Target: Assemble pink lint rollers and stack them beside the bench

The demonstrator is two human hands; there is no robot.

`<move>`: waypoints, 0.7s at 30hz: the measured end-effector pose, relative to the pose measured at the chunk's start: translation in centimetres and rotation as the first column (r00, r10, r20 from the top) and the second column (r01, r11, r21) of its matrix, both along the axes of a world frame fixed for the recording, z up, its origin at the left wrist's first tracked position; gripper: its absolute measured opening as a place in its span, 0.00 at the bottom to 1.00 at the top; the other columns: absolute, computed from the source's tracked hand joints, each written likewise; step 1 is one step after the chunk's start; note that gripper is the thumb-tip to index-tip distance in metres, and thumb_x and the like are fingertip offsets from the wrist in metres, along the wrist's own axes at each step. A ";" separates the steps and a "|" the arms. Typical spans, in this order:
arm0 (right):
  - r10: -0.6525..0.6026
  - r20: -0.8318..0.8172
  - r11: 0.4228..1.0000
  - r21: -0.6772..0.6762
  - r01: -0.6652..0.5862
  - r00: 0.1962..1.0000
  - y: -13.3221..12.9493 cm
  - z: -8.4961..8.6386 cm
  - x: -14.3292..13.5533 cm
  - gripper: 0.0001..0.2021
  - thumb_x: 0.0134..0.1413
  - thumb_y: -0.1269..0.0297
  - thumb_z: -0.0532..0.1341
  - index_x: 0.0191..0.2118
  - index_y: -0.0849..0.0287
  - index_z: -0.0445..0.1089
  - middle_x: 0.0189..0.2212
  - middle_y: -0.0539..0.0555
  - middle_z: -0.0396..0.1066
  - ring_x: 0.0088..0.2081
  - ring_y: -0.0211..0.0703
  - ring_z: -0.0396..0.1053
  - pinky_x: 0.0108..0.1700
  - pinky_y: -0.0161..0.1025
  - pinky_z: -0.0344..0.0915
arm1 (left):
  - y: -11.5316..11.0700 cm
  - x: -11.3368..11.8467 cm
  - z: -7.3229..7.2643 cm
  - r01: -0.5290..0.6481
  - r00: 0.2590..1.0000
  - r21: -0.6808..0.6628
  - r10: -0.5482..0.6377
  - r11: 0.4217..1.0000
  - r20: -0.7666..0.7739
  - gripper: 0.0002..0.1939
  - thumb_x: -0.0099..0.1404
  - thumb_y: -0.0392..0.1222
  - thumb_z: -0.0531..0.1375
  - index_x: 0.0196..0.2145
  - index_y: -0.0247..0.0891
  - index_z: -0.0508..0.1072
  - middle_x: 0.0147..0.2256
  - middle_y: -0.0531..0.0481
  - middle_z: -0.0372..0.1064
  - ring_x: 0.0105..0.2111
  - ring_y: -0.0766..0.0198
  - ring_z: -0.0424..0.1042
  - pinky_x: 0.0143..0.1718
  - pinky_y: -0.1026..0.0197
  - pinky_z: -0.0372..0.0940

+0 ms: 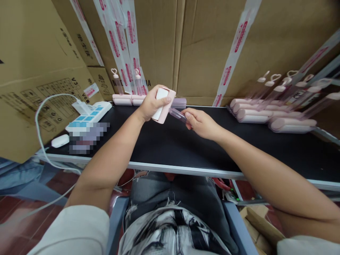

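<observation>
Above the middle of the black bench, my left hand (153, 105) is closed round a pink-and-white block (166, 109), with the thumb across its white face. A clear, purplish tube handle (177, 115) runs from the block's lower right side to my right hand (199, 122). My right fingers are wrapped round the tube's other end and hide it. The block and the tube touch; I cannot tell whether they are fixed together. Just behind the block lies a translucent purple cover (179, 103), partly hidden by it.
Two similar pink pieces (122, 100) with upright tubes stand at the back left. Several more (253, 115) are grouped at the right, with heart-shaped loops. A power strip (91, 116) with a white cable and a white case (60, 141) lie left. Cardboard (202, 46) walls the back.
</observation>
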State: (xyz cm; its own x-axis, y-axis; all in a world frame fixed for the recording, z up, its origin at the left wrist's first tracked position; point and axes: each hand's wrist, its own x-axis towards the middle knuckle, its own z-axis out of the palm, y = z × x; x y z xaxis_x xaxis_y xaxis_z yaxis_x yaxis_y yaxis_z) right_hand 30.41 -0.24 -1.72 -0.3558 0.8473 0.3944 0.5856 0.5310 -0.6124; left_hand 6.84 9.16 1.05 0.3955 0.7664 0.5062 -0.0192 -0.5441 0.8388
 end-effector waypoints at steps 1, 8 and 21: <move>-0.003 0.006 1.000 -0.002 0.003 1.000 0.1 -0.1 0.0 0.21 0.77 0.48 0.50 0.50 0.56 0.76 0.25 0.49 0.73 0.28 0.44 0.68 0.38 0.42 0.62 | 0.0 0.1 -0.1 -0.006 1.000 0.014 0.007 1.000 -0.023 0.39 0.48 0.66 0.78 0.45 0.42 0.68 0.38 0.51 0.73 0.38 0.60 0.73 0.41 0.60 0.68; 0.037 -0.056 0.993 -0.107 -0.043 0.998 1.2 -1.3 0.4 0.24 0.75 0.43 0.51 0.51 0.56 0.75 0.27 0.50 0.75 0.26 0.42 0.68 0.37 0.41 0.62 | 0.4 0.7 -1.5 -0.038 0.998 -0.052 0.035 0.998 -0.057 0.36 0.49 0.60 0.78 0.46 0.40 0.69 0.38 0.50 0.74 0.38 0.60 0.74 0.40 0.60 0.68; -0.200 -0.443 0.976 -0.006 0.220 0.874 2.6 0.5 2.7 0.16 0.62 0.47 0.68 0.46 0.53 0.73 0.29 0.50 0.73 0.27 0.42 0.65 0.33 0.43 0.63 | 8.7 3.3 -3.3 -0.299 0.899 0.116 0.320 0.947 -0.298 0.18 0.70 0.51 0.66 0.51 0.37 0.76 0.50 0.38 0.79 0.51 0.48 0.79 0.59 0.43 0.71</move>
State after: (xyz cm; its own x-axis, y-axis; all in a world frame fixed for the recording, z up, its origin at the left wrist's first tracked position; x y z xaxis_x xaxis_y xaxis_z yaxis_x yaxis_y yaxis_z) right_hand 33.09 2.34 -1.18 0.0459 0.8613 0.5060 0.3634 0.4574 -0.8116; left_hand 10.18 17.90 -2.28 0.2881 0.8452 0.4502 0.4135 -0.5338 0.7376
